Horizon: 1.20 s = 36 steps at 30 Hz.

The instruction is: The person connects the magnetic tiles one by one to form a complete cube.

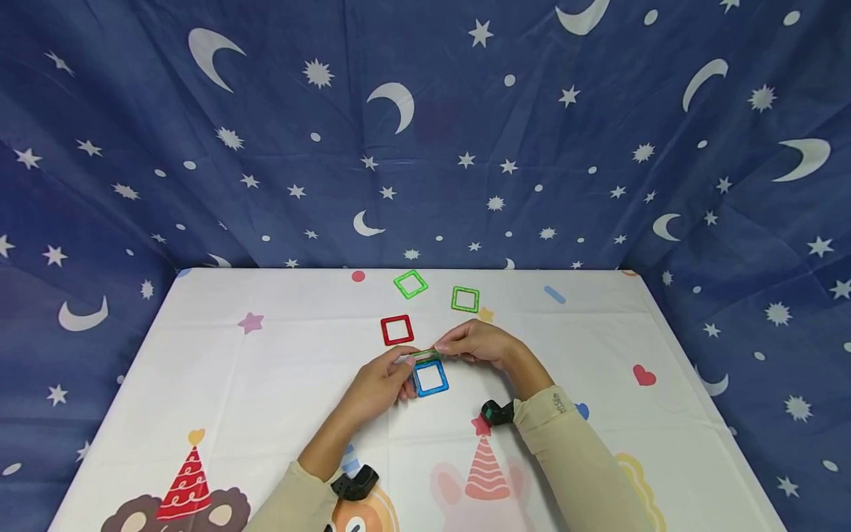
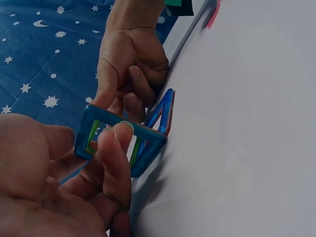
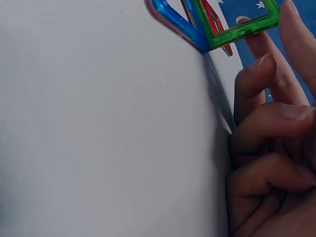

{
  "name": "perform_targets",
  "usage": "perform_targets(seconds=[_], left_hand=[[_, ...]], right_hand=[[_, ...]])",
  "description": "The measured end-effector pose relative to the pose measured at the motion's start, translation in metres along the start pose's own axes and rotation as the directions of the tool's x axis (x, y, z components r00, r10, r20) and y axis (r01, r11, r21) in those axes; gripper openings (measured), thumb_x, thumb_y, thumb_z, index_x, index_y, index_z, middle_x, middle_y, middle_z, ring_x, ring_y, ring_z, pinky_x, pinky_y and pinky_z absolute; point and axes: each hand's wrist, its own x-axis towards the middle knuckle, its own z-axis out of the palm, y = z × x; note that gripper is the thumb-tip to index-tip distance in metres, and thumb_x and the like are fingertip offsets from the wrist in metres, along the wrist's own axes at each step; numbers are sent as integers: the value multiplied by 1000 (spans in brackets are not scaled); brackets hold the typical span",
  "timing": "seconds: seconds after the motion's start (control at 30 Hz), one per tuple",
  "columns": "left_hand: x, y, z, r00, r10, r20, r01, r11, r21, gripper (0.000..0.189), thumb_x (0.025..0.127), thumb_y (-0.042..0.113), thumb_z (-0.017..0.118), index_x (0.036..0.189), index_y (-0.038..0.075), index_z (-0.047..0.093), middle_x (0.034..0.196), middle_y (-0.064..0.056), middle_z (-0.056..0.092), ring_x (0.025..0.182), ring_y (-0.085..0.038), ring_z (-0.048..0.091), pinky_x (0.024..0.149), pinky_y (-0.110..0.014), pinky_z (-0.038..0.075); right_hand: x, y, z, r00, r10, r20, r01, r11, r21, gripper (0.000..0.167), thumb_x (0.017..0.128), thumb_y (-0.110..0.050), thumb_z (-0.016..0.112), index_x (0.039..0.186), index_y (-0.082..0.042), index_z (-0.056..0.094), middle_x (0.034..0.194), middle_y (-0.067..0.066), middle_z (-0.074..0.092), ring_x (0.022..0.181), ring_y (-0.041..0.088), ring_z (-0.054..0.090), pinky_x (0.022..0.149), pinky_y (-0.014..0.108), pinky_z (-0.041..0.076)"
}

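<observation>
Square magnetic tiles are between the two hands at the middle of the table. A blue magnetic tile [image 1: 431, 378] meets a green magnetic tile [image 1: 426, 355], which stands behind it at an angle. The left hand [image 1: 377, 384] holds the joined tiles at their left corner. In the left wrist view, one of its fingertips presses a blue frame [image 2: 150, 137], with green showing through the opening. The right hand [image 1: 482, 344] pinches the far right end of the green tile. In the right wrist view, the green tile [image 3: 242, 32] touches a blue tile [image 3: 180, 22] along an edge.
A red square tile [image 1: 397, 329] lies just behind the hands. Two more green tiles [image 1: 411, 284] [image 1: 465, 298] lie farther back. The white printed tablecloth [image 1: 306, 399] ends at a dark blue curtain [image 1: 425, 148] with moons and stars.
</observation>
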Motion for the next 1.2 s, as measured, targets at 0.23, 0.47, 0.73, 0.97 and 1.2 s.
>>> perform_targets(seconds=[0.23, 0.47, 0.73, 0.97, 1.2], left_hand=[[0, 1, 2, 1000, 2, -16, -2, 1000, -1, 32, 109, 36, 49, 128, 17, 66, 70, 0, 68, 65, -17, 62, 63, -26, 45], [-1, 4, 4, 1000, -3, -31, 3, 1000, -4, 29, 108, 34, 51, 121, 15, 68, 68, -1, 66, 62, -17, 61, 61, -27, 45], [-1, 6, 5, 999, -6, -43, 6, 1000, 3, 30, 107, 34, 51, 120, 14, 69, 68, 0, 67, 62, -16, 62, 60, -26, 44], [0, 6, 5, 999, 2, -45, -2, 1000, 5, 30, 107, 35, 51, 120, 14, 68, 68, -1, 67, 62, -16, 62, 62, -27, 45], [0, 5, 5, 998, -13, -55, 13, 1000, 5, 29, 107, 34, 52, 120, 14, 68, 69, -2, 67, 62, -15, 62, 64, -28, 46]], right_hand=[[-2, -2, 1, 1000, 23, -2, -24, 999, -49, 27, 90, -31, 79, 105, -10, 82, 71, -2, 63, 52, 13, 41, 51, 26, 32], [-3, 2, -1, 1000, 4, 18, -3, 999, -45, 27, 90, -31, 79, 108, -11, 81, 71, -3, 62, 51, 12, 41, 50, 25, 31], [-3, 2, 1, 1000, -11, -2, 11, 1000, -20, 30, 90, -34, 79, 107, -10, 81, 71, -2, 64, 51, 12, 41, 50, 25, 31], [-3, -1, 1, 1000, -4, -25, 4, 1000, -13, 31, 90, -35, 80, 107, -10, 81, 69, -2, 65, 50, 12, 40, 49, 25, 31], [-2, 2, -9, 995, -7, -96, 20, 991, 133, 34, 93, -34, 76, 116, -10, 78, 75, -1, 61, 55, 12, 40, 47, 23, 28]])
